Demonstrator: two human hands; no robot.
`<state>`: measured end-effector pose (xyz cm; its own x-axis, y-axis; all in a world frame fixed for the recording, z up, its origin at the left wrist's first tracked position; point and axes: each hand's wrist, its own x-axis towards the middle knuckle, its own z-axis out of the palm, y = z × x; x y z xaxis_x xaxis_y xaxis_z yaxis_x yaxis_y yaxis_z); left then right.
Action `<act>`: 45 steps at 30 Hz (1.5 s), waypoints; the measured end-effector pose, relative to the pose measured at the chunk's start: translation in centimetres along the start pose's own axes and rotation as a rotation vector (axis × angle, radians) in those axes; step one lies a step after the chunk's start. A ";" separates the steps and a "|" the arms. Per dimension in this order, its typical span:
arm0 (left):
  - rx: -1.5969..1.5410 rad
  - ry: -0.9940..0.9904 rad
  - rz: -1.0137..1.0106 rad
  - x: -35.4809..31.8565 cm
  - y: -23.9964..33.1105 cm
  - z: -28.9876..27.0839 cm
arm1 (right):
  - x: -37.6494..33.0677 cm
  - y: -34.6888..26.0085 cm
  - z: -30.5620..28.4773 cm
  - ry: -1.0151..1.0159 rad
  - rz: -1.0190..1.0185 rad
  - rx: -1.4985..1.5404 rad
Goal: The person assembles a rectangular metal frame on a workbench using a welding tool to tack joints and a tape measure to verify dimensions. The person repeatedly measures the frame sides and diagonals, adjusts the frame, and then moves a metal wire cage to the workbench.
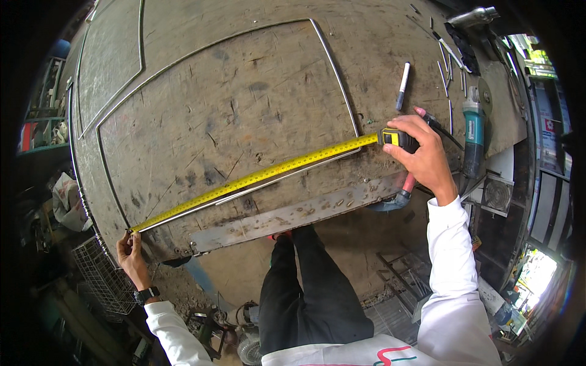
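Observation:
A tape measure [398, 141] with a black and yellow case is in my right hand [429, 160], fingers closed round it. Its yellow blade [262, 175] runs leftward across the worktable. At the table's near left corner my left hand [133, 261] pinches the blade's end against the corner of a bent metal rod frame [336, 67]. The blade lies along the near side of this four-sided frame, slightly above the rod at mid-length. The case sits just beyond the frame's near right corner.
On the right of the worktable [244, 97] lie a marker [403, 86], a teal angle grinder [472, 134] and several rod offcuts [443, 78]. A second bent rod frame [141, 36] lies far left. A steel strip [293, 213] lines the near edge. A wire basket [101, 271] stands below left.

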<state>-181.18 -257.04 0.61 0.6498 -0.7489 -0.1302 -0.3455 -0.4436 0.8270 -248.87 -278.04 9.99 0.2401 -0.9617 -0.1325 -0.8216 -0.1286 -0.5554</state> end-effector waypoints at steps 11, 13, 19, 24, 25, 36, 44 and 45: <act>0.048 0.017 -0.006 -0.2 0.7 0.3 | 1.3 -1.1 -1.4 -0.001 -0.089 -0.017; 0.049 0.013 -0.008 -0.2 0.8 0.5 | 0.9 -0.7 -1.4 0.037 -0.093 -0.023; 0.026 -0.004 -0.009 0.0 0.2 -0.2 | 0.6 0.6 -1.7 -0.005 -0.130 -0.019; 0.025 -0.002 -0.004 0.0 0.1 -0.2 | 1.8 0.3 -2.4 -0.099 -0.100 -0.008; 0.019 -0.003 -0.007 0.0 0.1 -0.1 | 1.9 0.2 -2.5 -0.113 -0.090 -0.004; 0.055 0.007 -0.001 0.1 0.2 -0.2 | 1.1 0.0 -2.3 -0.079 -0.094 0.002; 0.054 0.012 0.002 -0.2 0.6 0.2 | 0.9 -0.1 -2.4 -0.077 -0.074 -0.007; 0.053 0.014 0.000 -0.2 0.8 0.3 | 0.9 -0.2 -2.4 -0.078 -0.071 -0.008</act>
<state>-181.81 -257.38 1.10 0.6591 -0.7421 -0.1219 -0.3811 -0.4693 0.7966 -249.80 -279.43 11.98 0.3365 -0.9286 -0.1566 -0.8055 -0.1977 -0.5587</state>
